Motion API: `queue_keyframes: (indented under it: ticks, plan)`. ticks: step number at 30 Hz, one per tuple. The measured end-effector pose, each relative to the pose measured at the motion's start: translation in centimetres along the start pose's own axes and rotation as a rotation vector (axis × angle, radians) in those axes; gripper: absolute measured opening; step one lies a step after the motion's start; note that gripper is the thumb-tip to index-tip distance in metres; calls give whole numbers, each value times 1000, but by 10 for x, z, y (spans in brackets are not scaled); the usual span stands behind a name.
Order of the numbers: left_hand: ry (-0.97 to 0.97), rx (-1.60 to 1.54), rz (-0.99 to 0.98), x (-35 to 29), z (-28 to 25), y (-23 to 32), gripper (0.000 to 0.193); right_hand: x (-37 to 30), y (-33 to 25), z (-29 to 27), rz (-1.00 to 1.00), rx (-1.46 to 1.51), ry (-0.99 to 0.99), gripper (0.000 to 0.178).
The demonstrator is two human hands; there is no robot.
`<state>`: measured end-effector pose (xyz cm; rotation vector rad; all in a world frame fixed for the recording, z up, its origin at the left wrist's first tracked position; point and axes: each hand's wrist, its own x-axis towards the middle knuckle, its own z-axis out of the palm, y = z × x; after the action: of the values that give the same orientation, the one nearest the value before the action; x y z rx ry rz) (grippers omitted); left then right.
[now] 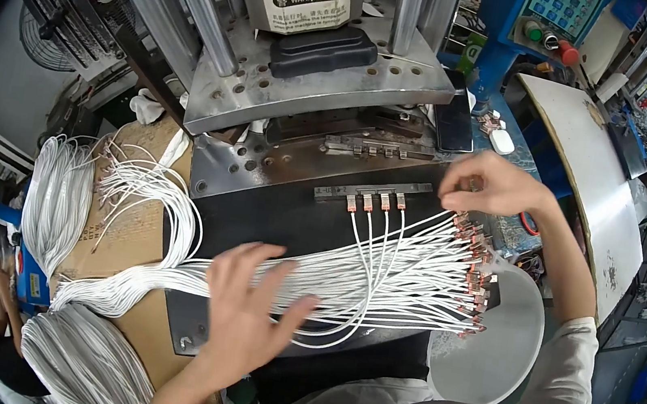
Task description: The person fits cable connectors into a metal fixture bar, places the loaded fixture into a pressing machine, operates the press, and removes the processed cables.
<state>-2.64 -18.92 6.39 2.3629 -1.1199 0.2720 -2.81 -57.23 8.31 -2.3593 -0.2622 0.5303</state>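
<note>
Forming a wide, flat bundle of thin white cables [403, 282], and lying lengthwise across the black work surface [231, 218]. Reaching at the left over brown cardboard [126, 241], and spreading somewhat toward the right. Ending there in many small metal connectors [478, 280] with orange-red parts, crowding together in an uneven column. Sitting also, as a row of four similar connectors [385, 203], along the near edge of a dark metal bar [374, 189]. Trailing from these four as separate white leads [368, 241], curving nearer, crossing over the bundle, and making a loose loop beside its near edge.
</note>
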Motion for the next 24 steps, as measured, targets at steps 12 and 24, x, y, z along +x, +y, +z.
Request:
queue_keyframes:
  ticks: [12, 24]
  plan:
    - [-128, -51, 53, 73, 81, 50, 37, 71, -7, 21, -51, 151, 178, 30]
    - [131, 104, 74, 162, 106, -51, 25, 207, 97, -24, -349, -619, 1100, 33]
